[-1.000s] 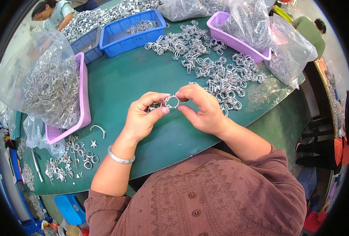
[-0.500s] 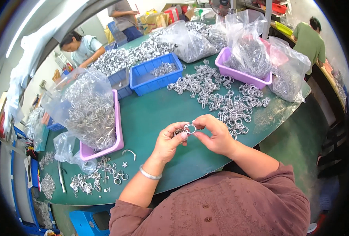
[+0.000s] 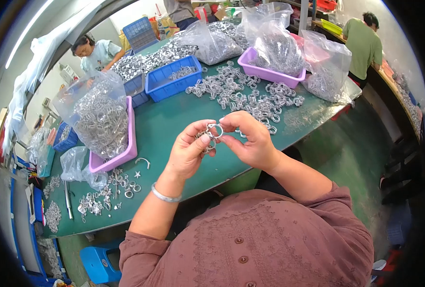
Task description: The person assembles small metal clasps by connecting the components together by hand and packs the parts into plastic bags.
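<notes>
Both hands meet in front of me, above the near part of the green table. My left hand (image 3: 189, 148), with a bangle on its wrist, pinches several small silver metal rings between thumb and fingers. One larger metal ring (image 3: 215, 130) stands up between the hands, and my right hand (image 3: 247, 141) grips its right side with thumb and forefinger. Just beyond my right hand lies a loose heap of similar metal rings (image 3: 231, 91). Whether the ring between my hands is linked to the others cannot be made out.
At the left, a purple tray (image 3: 132, 138) holds a clear bag (image 3: 97, 115) of metal rings. A blue bin (image 3: 174, 79) and another purple tray (image 3: 272, 74) stand farther back on the green table (image 3: 174, 112). Small parts (image 3: 102, 196) lie at the near left. Other people work beyond.
The view has shifted, so the table's things sit higher and farther left. My hands still hold the ring between them, and more rings now show below my left thumb.
</notes>
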The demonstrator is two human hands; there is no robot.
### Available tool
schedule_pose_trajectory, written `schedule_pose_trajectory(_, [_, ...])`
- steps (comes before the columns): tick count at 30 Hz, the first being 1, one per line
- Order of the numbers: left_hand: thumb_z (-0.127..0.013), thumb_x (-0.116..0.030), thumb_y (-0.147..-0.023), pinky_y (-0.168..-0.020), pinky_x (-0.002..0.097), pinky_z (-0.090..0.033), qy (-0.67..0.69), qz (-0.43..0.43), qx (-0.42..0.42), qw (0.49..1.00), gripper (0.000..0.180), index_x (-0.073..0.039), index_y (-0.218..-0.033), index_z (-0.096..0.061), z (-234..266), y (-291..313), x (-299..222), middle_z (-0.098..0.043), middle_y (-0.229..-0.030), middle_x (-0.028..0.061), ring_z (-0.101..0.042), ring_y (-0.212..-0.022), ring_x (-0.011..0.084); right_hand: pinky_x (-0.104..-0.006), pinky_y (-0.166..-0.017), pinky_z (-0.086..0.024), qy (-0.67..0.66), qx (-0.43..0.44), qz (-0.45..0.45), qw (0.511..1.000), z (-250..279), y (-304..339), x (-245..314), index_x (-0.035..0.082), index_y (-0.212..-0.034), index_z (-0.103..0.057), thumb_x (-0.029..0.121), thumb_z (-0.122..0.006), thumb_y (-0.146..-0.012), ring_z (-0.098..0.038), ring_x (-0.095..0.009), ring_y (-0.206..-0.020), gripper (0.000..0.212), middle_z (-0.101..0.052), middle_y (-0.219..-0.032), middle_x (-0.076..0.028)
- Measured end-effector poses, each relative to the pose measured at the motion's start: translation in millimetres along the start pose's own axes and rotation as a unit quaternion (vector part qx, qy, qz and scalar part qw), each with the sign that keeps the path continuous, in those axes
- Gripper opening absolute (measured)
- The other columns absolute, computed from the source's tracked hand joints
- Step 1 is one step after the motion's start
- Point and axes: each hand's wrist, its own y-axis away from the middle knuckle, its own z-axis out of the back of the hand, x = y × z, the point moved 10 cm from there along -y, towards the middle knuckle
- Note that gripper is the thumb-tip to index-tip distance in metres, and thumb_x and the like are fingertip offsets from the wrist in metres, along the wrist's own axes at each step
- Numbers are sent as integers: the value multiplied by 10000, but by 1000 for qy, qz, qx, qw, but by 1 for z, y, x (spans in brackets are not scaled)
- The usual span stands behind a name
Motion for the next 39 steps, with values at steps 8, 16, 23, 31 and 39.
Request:
schedule_pose_trajectory(8, [-543,-121,-845,-596,243,-489,-2,7,-7,1000,291,-56,-1126,-506,-23,17,0,-567,-947,45,-554,-773,119,-298,-611,-464,12,-11,34,999,13,14,29,24,-942,-540,-53,-656,-654,-553,-223,-705,321,-551,-826,-100])
schedule_pose_trajectory(16, [-507,-128,-870,-613,231,-469,-1,22,13,1000,279,-59,-1141,-506,-38,24,3,-568,-957,25,-539,-835,104,-303,-616,-459,21,-10,39,999,22,22,40,39,-898,-559,-27,-665,-660,-551,-230,-716,268,-553,-819,-93])
schedule_pose_trajectory(23, [-490,-133,-879,-607,237,-470,16,36,10,999,275,-55,-1143,-507,-42,19,6,-570,-951,23,-542,-821,101,-312,-625,-456,48,-13,56,997,27,20,42,51,-852,-575,9,-682,-654,-549,-245,-727,229,-555,-809,-94])
schedule_pose_trajectory(31, [-472,-148,-889,-567,236,-473,72,57,1,996,253,-50,-1118,-519,-46,18,16,-584,-943,28,-555,-758,102,-316,-613,-454,65,-12,74,995,31,21,46,40,-843,-569,26,-692,-643,-544,-259,-715,236,-552,-800,-102])
schedule_pose_trajectory(39, [-450,-257,-903,-523,210,-459,3,91,6,996,231,-50,-929,-548,-50,12,20,-596,-824,62,-561,-665,102,-235,-576,-434,-112,31,-171,978,27,26,1,10,-792,-568,83,-634,-775,-550,-123,-623,100,-576,-685,-43])
